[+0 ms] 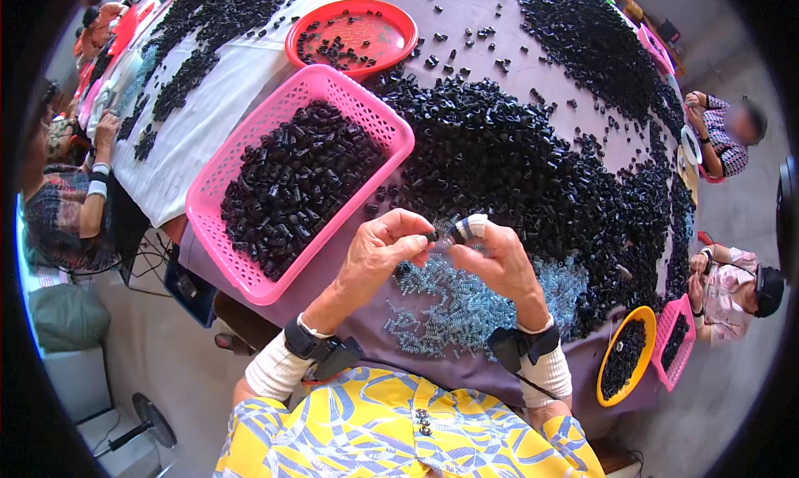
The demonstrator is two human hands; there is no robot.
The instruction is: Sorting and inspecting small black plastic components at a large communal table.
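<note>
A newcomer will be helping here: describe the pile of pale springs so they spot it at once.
Start with the big heap of black pieces on the purplish cloth. Between that heap and the wearer's yellow patterned shirt lies the pile of pale springs. Its bluish coils set it apart from the black pieces alongside.

A table (518,77) wears a lilac cloth (373,332), with a white cloth (218,110) along its left. Reading the dial from the big heap of black parts (499,149), a mound of clear bluish springs (449,303) lies at six o'clock, a pink basket (256,277) at nine, and a red tray (366,30) at ten. Farther out at ten, dark pieces (200,29) cover the white cloth. Loose bits (432,61) scatter toward eleven; another dark pile (591,49) spreads at one.
</note>
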